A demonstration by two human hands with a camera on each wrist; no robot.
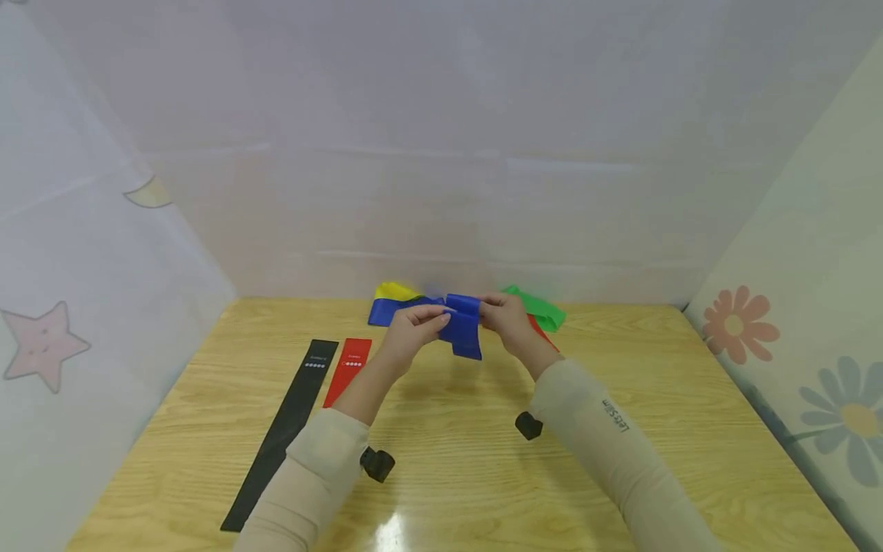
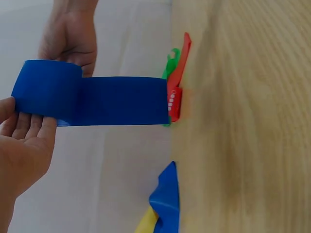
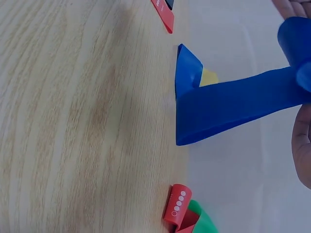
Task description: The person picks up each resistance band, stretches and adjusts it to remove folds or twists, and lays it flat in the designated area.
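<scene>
Both hands hold a blue elastic band (image 1: 464, 326) up above the far middle of the wooden table (image 1: 455, 460). My left hand (image 1: 414, 328) pinches its left part and my right hand (image 1: 503, 318) grips its right part; a loose end hangs down between them. The left wrist view shows the blue band (image 2: 92, 99) folded over my left fingers (image 2: 29, 127), with the right hand (image 2: 68, 41) beyond. In the right wrist view the blue band (image 3: 233, 104) stretches toward the right hand (image 3: 302, 145) at the frame's edge.
A black band (image 1: 286, 429) and a red band (image 1: 348, 369) lie flat at the left. Behind the hands lie another blue band (image 1: 386, 310), a yellow band (image 1: 395, 291), a green band (image 1: 541, 308) and a red band (image 3: 177, 206). White sheets wall the table.
</scene>
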